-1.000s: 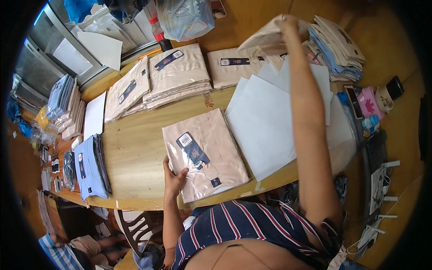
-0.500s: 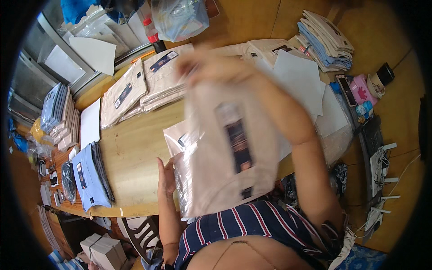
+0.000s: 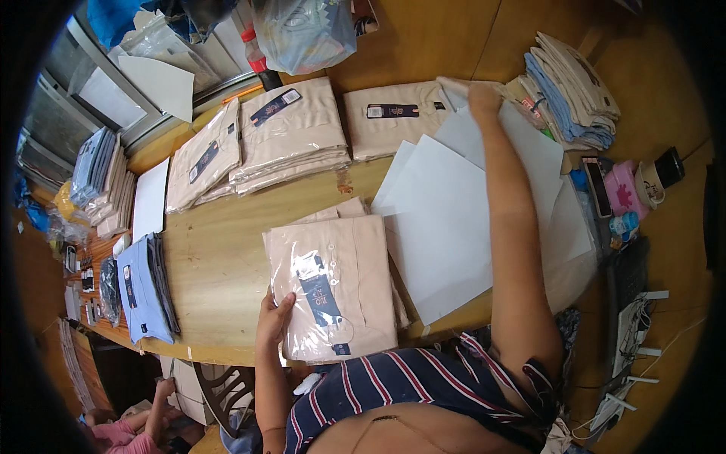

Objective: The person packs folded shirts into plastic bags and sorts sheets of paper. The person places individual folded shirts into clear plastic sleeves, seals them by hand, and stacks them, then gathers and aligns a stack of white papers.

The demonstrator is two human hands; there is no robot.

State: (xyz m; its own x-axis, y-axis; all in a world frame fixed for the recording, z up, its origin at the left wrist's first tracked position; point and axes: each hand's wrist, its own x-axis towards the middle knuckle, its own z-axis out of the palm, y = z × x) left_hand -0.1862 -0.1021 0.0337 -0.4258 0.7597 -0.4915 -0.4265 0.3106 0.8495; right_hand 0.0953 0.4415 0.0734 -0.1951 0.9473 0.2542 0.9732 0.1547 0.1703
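A stack of beige folded shirts in clear plastic (image 3: 370, 303) lies at the table's near edge, close to my body. A dark tag shows through the top bag. My left hand (image 3: 276, 318) grips the left edge of this stack, thumb on top and the other fingers hidden beneath. My right arm stretches far across the table. My right hand (image 3: 482, 98) is at the back, by the right end of a bagged beige shirt (image 3: 393, 132) and the upper edge of white sheets (image 3: 442, 212). Its fingers point left and look stretched out; whether they touch anything is unclear.
Bagged beige shirts (image 3: 291, 140) line the table's back. Blue folded shirts (image 3: 144, 287) lie at left, another folded pile (image 3: 567, 91) at back right. A bottle (image 3: 259, 60) stands by the window. A phone (image 3: 596, 175) lies at right. Another person (image 3: 136, 431) is at lower left.
The bagged beige shirt that my right hand was lifting now lies on the near stack. My right hand has moved away to the far right. My left hand now grips the stack's edge.
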